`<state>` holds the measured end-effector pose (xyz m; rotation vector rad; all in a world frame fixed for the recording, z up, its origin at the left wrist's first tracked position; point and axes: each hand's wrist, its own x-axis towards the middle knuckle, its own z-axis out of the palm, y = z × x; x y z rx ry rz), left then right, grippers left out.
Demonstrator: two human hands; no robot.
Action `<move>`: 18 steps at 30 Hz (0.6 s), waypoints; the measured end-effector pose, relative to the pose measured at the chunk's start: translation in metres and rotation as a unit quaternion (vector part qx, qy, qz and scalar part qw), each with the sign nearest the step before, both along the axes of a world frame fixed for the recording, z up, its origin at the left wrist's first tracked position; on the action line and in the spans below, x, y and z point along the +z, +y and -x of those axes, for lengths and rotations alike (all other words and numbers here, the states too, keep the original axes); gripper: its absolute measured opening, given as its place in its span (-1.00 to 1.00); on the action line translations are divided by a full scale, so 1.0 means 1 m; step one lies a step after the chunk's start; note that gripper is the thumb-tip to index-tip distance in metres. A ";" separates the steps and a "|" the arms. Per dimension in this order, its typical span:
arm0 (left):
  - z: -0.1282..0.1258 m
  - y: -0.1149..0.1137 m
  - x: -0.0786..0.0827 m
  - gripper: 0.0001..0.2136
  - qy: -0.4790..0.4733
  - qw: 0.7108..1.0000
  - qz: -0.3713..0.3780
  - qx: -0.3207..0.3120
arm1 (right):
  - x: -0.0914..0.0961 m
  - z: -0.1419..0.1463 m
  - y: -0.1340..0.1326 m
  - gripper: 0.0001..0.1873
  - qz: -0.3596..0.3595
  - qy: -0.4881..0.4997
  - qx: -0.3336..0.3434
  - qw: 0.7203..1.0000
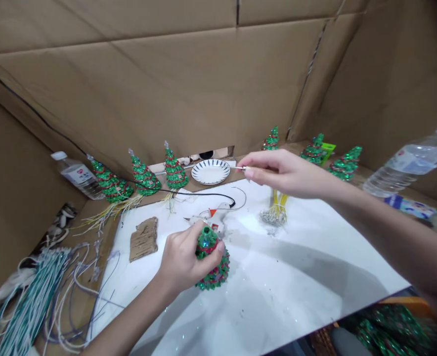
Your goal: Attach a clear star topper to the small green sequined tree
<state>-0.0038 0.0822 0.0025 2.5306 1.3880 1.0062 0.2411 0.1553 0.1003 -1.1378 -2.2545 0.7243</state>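
Note:
My left hand (183, 254) is closed around a small green tinsel Christmas tree (221, 269) with red trim, upright over the white board. Its top is bare, with a small dark hole. My right hand (274, 170) is raised near the plate, thumb and fingers pinching a thin, pale stick-like piece (238, 167) that points left; its exact kind is too small to tell. A white glue gun (222, 213) with an orange trigger lies just behind the held tree, partly hidden. The white plate (211, 173) with dark rim marks stands at the back.
Green trees (174, 170) stand along the back, some with clear tips. Bundled yellow wires (278, 210) lie below my right hand. Cardboard (143, 240), teal-white cords (33, 301) and a bottle (79, 175) are leftward; another bottle (407, 163) is right. A black cable (189, 194) crosses the board.

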 end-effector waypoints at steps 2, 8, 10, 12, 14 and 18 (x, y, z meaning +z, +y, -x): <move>-0.001 -0.002 0.003 -0.83 0.012 0.998 -0.054 -0.007 | -0.008 0.005 -0.018 -0.73 -0.010 0.027 -0.015 0.999; -0.001 -0.001 0.003 -0.85 0.027 0.988 -0.148 -0.019 | -0.023 0.013 -0.048 -0.81 0.082 0.226 0.041 0.970; 0.000 0.000 0.000 -0.84 0.030 0.986 -0.161 -0.030 | -0.022 0.014 -0.051 -0.74 0.116 0.250 0.066 0.959; 0.000 0.001 -0.004 -0.83 0.042 0.983 -0.173 -0.039 | -0.021 0.015 -0.055 -0.58 0.121 0.262 0.089 0.953; 0.001 0.001 -0.007 -0.83 0.055 0.981 -0.181 -0.041 | -0.023 0.016 -0.059 -0.63 0.076 0.265 0.063 0.959; 0.003 -0.002 -0.014 -0.82 0.070 0.981 -0.181 -0.031 | -0.029 0.020 -0.066 -0.84 -0.041 0.295 -0.022 0.954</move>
